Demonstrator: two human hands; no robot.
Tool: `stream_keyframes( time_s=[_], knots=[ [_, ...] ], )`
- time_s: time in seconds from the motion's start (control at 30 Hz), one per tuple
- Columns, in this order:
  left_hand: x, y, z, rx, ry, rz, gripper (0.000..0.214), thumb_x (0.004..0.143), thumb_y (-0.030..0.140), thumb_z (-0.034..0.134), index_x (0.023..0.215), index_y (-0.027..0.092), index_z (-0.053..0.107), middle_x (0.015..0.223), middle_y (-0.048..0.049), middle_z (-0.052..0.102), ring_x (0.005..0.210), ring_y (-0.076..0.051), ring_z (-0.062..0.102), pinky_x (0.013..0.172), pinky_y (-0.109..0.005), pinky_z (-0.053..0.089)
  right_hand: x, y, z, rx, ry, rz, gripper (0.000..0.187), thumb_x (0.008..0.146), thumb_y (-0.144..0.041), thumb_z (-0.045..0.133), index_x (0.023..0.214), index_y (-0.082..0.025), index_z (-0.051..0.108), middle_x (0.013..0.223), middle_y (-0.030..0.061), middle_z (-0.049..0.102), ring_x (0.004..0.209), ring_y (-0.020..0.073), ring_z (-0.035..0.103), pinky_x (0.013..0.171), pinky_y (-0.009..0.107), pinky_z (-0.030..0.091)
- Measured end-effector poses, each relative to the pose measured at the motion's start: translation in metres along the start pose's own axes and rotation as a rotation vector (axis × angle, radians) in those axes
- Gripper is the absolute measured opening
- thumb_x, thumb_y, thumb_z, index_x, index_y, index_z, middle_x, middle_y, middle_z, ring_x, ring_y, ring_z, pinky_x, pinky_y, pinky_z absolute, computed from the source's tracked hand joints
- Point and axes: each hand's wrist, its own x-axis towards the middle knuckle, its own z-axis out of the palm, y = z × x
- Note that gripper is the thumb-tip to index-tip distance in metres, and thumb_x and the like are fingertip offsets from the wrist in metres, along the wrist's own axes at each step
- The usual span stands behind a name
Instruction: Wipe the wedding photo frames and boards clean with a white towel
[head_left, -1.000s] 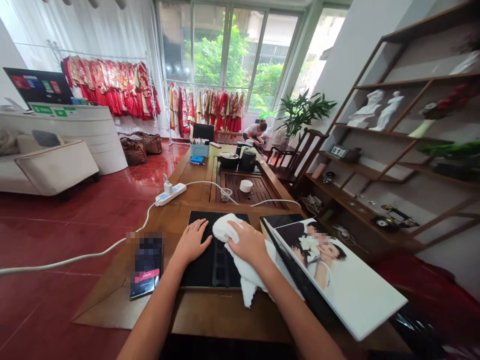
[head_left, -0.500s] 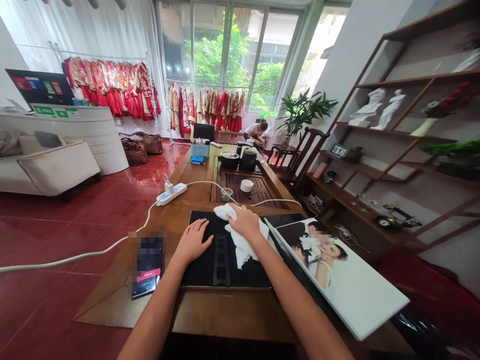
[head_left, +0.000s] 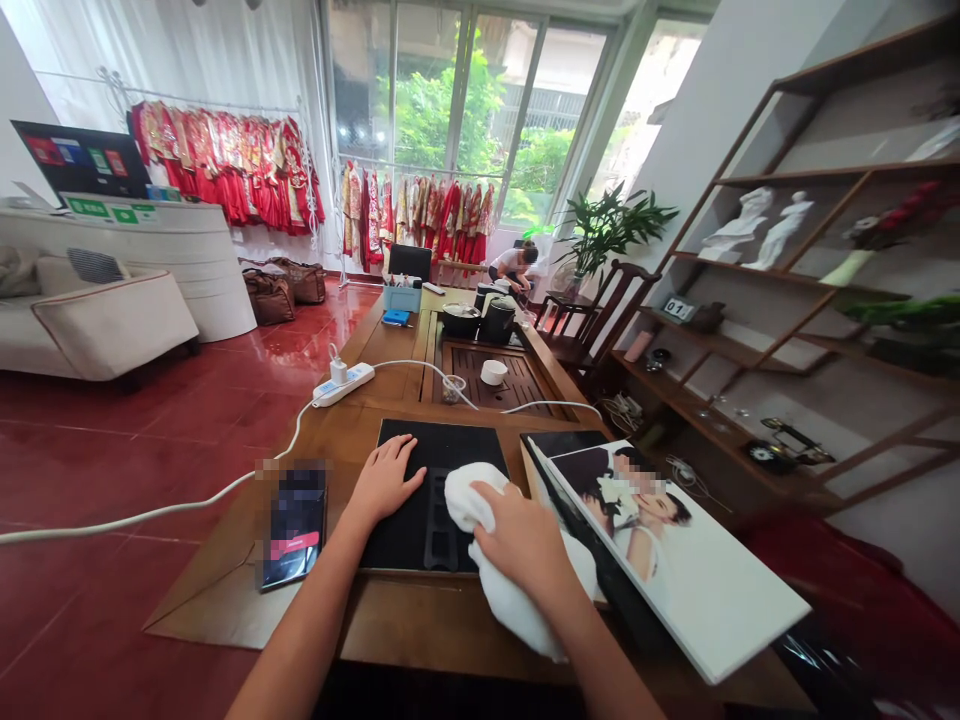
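A flat black panel (head_left: 439,455) lies on the near end of a long wooden table (head_left: 390,375). My left hand (head_left: 385,482) rests on the panel's left part, fingers stretched flat. My right hand (head_left: 520,535) presses a crumpled white cloth (head_left: 499,575) against the panel's near right corner, fingers closed over it. The cloth trails toward me past the panel's edge.
A phone (head_left: 293,524) lies left of the panel. A large photo album (head_left: 675,555) sits to the right. Farther along the table are a power strip (head_left: 343,384) with white cable, a tea tray with a cup (head_left: 493,371), and kettles (head_left: 495,318). A person crouches by the window (head_left: 512,264).
My right hand drew the cloth from the panel's far right corner back toward me to its near right corner. The left hand stayed put.
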Motion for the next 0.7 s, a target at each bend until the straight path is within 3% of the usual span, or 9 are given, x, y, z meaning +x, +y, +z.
stream_keyframes(
  time_s=[0.1, 0.2, 0.3, 0.4, 0.57, 0.7],
  knots=[
    [0.0, 0.001, -0.001, 0.001, 0.004, -0.005, 0.049, 0.089, 0.045, 0.044, 0.134, 0.025, 0.045, 0.142, -0.0066, 0.044, 0.131, -0.024, 0.039, 0.107, -0.042, 0.032, -0.022, 0.003, -0.004, -0.001, -0.004, -0.04, 0.047, 0.078, -0.032, 0.051, 0.125, -0.037, 0.052, 0.101, 0.0053, 0.063, 0.078, 0.0227, 0.063, 0.061, 0.03, 0.038],
    [-0.001, 0.002, -0.002, -0.002, 0.01, -0.002, 0.049, 0.089, 0.045, 0.045, 0.133, 0.025, 0.045, 0.142, -0.0067, 0.045, 0.13, -0.025, 0.04, 0.106, -0.042, 0.033, -0.026, 0.008, -0.016, 0.0, 0.074, -0.016, 0.044, 0.08, -0.036, 0.049, 0.124, -0.039, 0.052, 0.102, 0.004, 0.062, 0.077, 0.0222, 0.062, 0.058, 0.029, 0.036],
    [-0.001, 0.002, -0.001, -0.003, 0.005, 0.008, 0.049, 0.089, 0.045, 0.044, 0.134, 0.024, 0.044, 0.142, -0.0067, 0.044, 0.13, -0.024, 0.04, 0.107, -0.041, 0.032, -0.01, 0.012, -0.032, -0.001, 0.192, 0.04, 0.043, 0.083, -0.04, 0.047, 0.126, -0.039, 0.05, 0.103, 0.0042, 0.061, 0.078, 0.0216, 0.062, 0.058, 0.029, 0.035],
    [-0.001, 0.001, -0.001, -0.003, -0.001, 0.015, 0.05, 0.09, 0.045, 0.043, 0.134, 0.024, 0.043, 0.142, -0.0068, 0.044, 0.131, -0.024, 0.039, 0.107, -0.042, 0.031, 0.021, 0.01, -0.037, 0.008, 0.215, 0.05, 0.045, 0.084, -0.043, 0.047, 0.129, -0.039, 0.047, 0.104, 0.0051, 0.058, 0.084, 0.0223, 0.06, 0.063, 0.029, 0.036],
    [-0.001, -0.001, 0.001, -0.005, -0.006, 0.028, 0.048, 0.089, 0.043, 0.044, 0.134, 0.025, 0.043, 0.142, -0.0059, 0.044, 0.131, -0.023, 0.038, 0.107, -0.042, 0.03, 0.073, -0.005, -0.011, 0.023, 0.044, -0.116, 0.046, 0.083, -0.049, 0.05, 0.128, -0.038, 0.049, 0.118, 0.0071, 0.051, 0.104, 0.0254, 0.053, 0.083, 0.037, 0.037],
    [-0.001, -0.001, 0.002, -0.013, -0.009, 0.033, 0.047, 0.089, 0.042, 0.045, 0.132, 0.025, 0.044, 0.142, -0.0056, 0.044, 0.132, -0.023, 0.037, 0.107, -0.042, 0.03, 0.093, -0.012, 0.011, -0.015, 0.081, -0.151, 0.046, 0.084, -0.057, 0.048, 0.124, -0.036, 0.051, 0.126, 0.0085, 0.045, 0.112, 0.0289, 0.046, 0.087, 0.043, 0.036]
  ],
)
